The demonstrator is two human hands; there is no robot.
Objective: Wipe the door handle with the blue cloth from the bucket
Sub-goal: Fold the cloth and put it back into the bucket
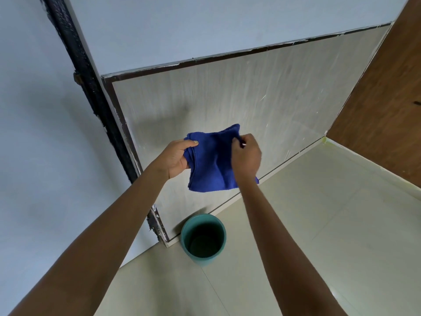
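I hold a folded blue cloth (210,163) out in front of me with both hands, well above the floor. My left hand (177,158) grips its left edge, thumb on top. My right hand (246,156) pinches its upper right edge, fingers closed on the fabric. Below the cloth a teal bucket (203,238) stands upright on the floor against the wall; its inside looks dark and empty. No door handle is in view.
A pale tiled wall panel (227,106) with a dark border runs behind the cloth. A black door frame edge (91,87) slants down the left beside a light blue wall. A brown wooden surface (387,99) stands at right. Cream floor tiles (319,224) spread below.
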